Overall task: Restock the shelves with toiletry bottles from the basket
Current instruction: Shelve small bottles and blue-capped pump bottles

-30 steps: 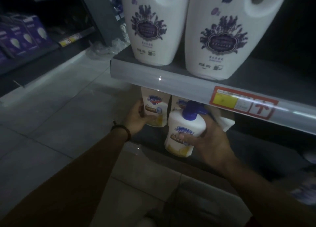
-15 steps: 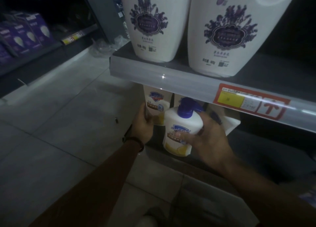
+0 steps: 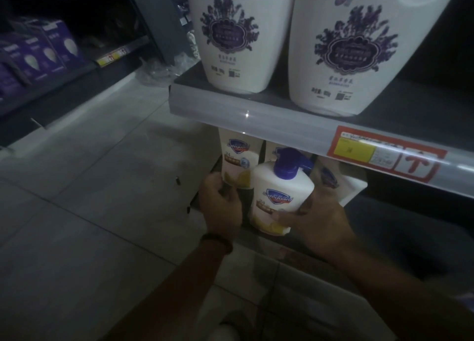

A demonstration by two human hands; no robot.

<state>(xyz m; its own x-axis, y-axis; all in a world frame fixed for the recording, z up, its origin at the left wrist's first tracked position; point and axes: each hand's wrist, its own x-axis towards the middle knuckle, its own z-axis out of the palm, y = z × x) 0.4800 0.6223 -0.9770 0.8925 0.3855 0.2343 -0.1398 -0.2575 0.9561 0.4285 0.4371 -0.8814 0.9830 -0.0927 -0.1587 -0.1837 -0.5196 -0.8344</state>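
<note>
My right hand [image 3: 318, 222] grips a white pump bottle [image 3: 280, 197] with a blue pump top and a yellow-and-blue label, held at the front of the lower shelf [image 3: 259, 238]. My left hand [image 3: 220, 207] holds the base of a similar white bottle [image 3: 237, 161] standing at the shelf's left end. Another such bottle [image 3: 272, 153] stands behind, partly hidden by the held one. The basket is out of sight.
The upper shelf [image 3: 282, 120] overhangs the hands and carries two big white lavender-label bottles [image 3: 230, 37] [image 3: 359, 48]. A red and yellow price tag [image 3: 384, 153] is on its edge. Purple boxes [image 3: 38, 53] fill a shelf at the far left. Grey tiled floor [image 3: 89, 199] lies to the left.
My right hand has brought the pump bottle slightly lower and further in on the lower shelf. My left hand has slid down to the base of the left bottle.
</note>
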